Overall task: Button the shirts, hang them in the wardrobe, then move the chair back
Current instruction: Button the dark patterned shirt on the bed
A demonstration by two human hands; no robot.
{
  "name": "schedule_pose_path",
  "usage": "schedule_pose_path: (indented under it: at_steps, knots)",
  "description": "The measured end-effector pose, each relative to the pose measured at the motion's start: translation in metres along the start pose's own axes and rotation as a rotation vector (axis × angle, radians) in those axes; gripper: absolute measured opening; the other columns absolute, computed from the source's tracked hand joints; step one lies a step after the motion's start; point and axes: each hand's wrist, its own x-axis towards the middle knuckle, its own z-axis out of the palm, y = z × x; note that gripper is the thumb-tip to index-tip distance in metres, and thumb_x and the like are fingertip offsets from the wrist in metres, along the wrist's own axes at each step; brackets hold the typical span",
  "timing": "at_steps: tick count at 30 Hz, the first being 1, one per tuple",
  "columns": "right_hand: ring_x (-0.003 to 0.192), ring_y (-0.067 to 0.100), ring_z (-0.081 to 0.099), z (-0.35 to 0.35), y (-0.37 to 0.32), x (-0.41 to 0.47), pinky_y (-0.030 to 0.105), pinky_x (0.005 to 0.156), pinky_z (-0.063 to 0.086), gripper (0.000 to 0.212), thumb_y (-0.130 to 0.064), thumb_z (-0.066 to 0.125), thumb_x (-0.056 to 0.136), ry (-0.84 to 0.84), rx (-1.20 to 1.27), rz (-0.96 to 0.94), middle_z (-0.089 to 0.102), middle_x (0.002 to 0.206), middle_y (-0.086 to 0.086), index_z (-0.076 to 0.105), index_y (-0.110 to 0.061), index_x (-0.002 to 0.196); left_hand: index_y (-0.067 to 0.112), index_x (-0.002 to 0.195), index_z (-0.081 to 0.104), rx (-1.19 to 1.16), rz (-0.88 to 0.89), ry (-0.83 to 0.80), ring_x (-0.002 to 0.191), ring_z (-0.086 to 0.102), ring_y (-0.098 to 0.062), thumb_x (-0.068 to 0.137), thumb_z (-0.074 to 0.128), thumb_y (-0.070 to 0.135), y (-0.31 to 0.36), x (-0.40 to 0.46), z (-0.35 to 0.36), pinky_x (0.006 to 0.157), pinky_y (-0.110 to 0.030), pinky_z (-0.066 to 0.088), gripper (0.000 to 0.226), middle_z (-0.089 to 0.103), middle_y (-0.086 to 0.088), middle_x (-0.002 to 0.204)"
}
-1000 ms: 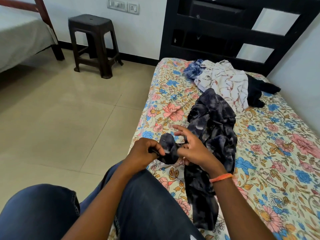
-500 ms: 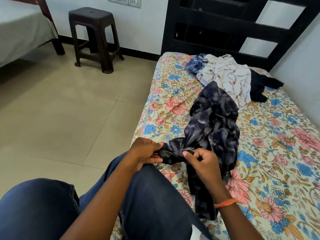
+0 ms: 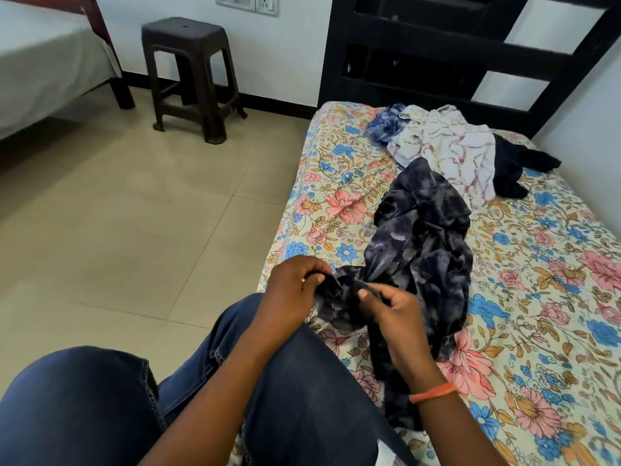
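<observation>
A dark navy patterned shirt (image 3: 423, 237) lies crumpled along the floral bed sheet (image 3: 544, 297) in front of me. My left hand (image 3: 295, 290) grips its near end with curled fingers. My right hand (image 3: 393, 311) pinches the same bunched cloth just to the right, an orange band on its wrist. Whether a button is between the fingers is hidden. Farther up the bed lie a white shirt with reddish marks (image 3: 450, 153), a blue patterned shirt (image 3: 386, 124) and a black garment (image 3: 517, 166).
A dark plastic stool (image 3: 191, 75) stands by the wall on the tiled floor (image 3: 134, 213). The black headboard (image 3: 437, 52) rises behind the bed. A second bed (image 3: 43, 68) sits at the far left. My jeans-clad legs (image 3: 168, 398) fill the foreground.
Both hands have drawn closer together on the shirt's near end. My right hand's fingers, spread a second ago, now pinch the cloth. The bunched end has been gathered tighter.
</observation>
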Motion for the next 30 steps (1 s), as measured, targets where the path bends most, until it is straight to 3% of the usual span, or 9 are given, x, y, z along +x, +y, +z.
schedule_pose_path:
  at_steps: [3, 5, 10, 14, 18, 21, 24, 27, 30]
  knots:
    - [0.096, 0.012, 0.072, 0.001, -0.008, 0.003, 0.040, 0.090, 0.059, 0.017, -0.013, 0.067, 0.094, 0.128, -0.057, -0.094, 0.077, 0.098, -0.004, 0.078, -0.018, 0.105, 0.019, 0.091, 0.076, 0.257, 0.334, 0.065, 0.083, 0.058, -0.020, 0.082, 0.063, -0.003, -0.003, -0.001, 0.004, 0.069, -0.033, 0.046, 0.028, 0.069, 0.003, 0.089]
    - [0.096, 0.009, 0.072, 0.006, -0.013, 0.001, 0.037, 0.088, 0.059, 0.018, -0.014, 0.067, 0.094, 0.152, -0.069, -0.158, 0.077, 0.100, -0.004, 0.077, -0.017, 0.108, 0.017, 0.092, 0.076, 0.405, 0.455, 0.186, 0.080, 0.056, -0.026, 0.077, 0.060, 0.000, -0.002, -0.006, 0.010, 0.057, -0.034, 0.047, 0.028, 0.065, -0.003, 0.092]
    - [0.098, 0.000, 0.069, 0.017, -0.016, -0.007, 0.028, 0.089, 0.058, 0.026, -0.011, 0.076, 0.086, 0.132, -0.127, -0.281, 0.075, 0.105, -0.007, 0.076, -0.017, 0.111, 0.009, 0.094, 0.073, 0.350, 0.430, 0.310, 0.076, 0.060, -0.020, 0.091, 0.047, 0.022, 0.012, -0.020, 0.014, 0.053, -0.027, 0.055, 0.029, 0.057, -0.004, 0.100]
    - [0.093, 0.004, 0.069, 0.020, -0.016, -0.010, 0.022, 0.080, 0.056, 0.026, -0.017, 0.079, 0.084, 0.081, -0.263, -0.559, 0.073, 0.100, -0.005, 0.076, -0.013, 0.109, 0.008, 0.099, 0.074, 0.172, 0.346, 0.337, 0.082, 0.054, -0.006, 0.087, 0.061, 0.004, 0.012, -0.021, 0.020, 0.067, -0.007, 0.046, 0.017, 0.046, 0.004, 0.103]
    - [0.085, 0.004, 0.067, 0.021, -0.019, -0.009, 0.024, 0.073, 0.055, 0.018, -0.003, 0.070, 0.090, 0.192, -0.285, -0.616, 0.070, 0.092, -0.007, 0.077, -0.014, 0.102, 0.008, 0.096, 0.075, 0.001, 0.313, 0.398, 0.084, 0.056, -0.005, 0.085, 0.066, -0.001, 0.023, -0.021, 0.023, 0.069, -0.008, 0.049, 0.017, 0.045, 0.008, 0.099]
    - [0.082, 0.004, 0.065, 0.022, -0.025, -0.007, 0.025, 0.069, 0.054, 0.014, -0.004, 0.069, 0.091, 0.303, -0.285, -0.624, 0.067, 0.090, -0.005, 0.077, -0.010, 0.100, 0.022, 0.088, 0.062, -0.299, -0.074, 0.468, 0.082, 0.067, -0.009, 0.085, 0.075, 0.010, 0.045, -0.026, 0.025, 0.070, -0.024, 0.059, 0.018, 0.055, 0.009, 0.096]
    - [0.073, 0.013, 0.064, 0.024, -0.029, -0.004, 0.029, 0.062, 0.051, 0.010, -0.007, 0.070, 0.088, 0.402, -0.365, -0.713, 0.067, 0.084, 0.000, 0.076, -0.005, 0.095, 0.012, 0.081, 0.065, -0.676, -0.502, 0.390, 0.073, 0.073, -0.022, 0.086, 0.074, 0.029, 0.065, -0.031, 0.033, 0.071, -0.041, 0.061, 0.020, 0.072, -0.007, 0.077]
    - [0.072, 0.018, 0.063, 0.026, -0.027, -0.007, 0.032, 0.062, 0.052, 0.011, -0.008, 0.069, 0.088, 0.398, -0.447, -0.781, 0.067, 0.083, 0.005, 0.075, -0.002, 0.094, 0.007, 0.086, 0.076, -1.002, -0.650, 0.263, 0.081, 0.074, -0.027, 0.088, 0.071, 0.030, 0.074, -0.029, 0.032, 0.071, -0.033, 0.059, 0.023, 0.075, -0.013, 0.083]
    - [0.075, 0.013, 0.059, 0.029, -0.020, -0.015, 0.022, 0.066, 0.048, 0.010, -0.008, 0.068, 0.089, 0.317, -0.484, -0.787, 0.064, 0.085, 0.002, 0.075, -0.005, 0.096, 0.002, 0.093, 0.074, -1.161, -0.750, 0.284, 0.076, 0.073, -0.021, 0.088, 0.071, 0.016, 0.069, -0.024, 0.025, 0.065, -0.028, 0.058, 0.015, 0.076, -0.012, 0.085]
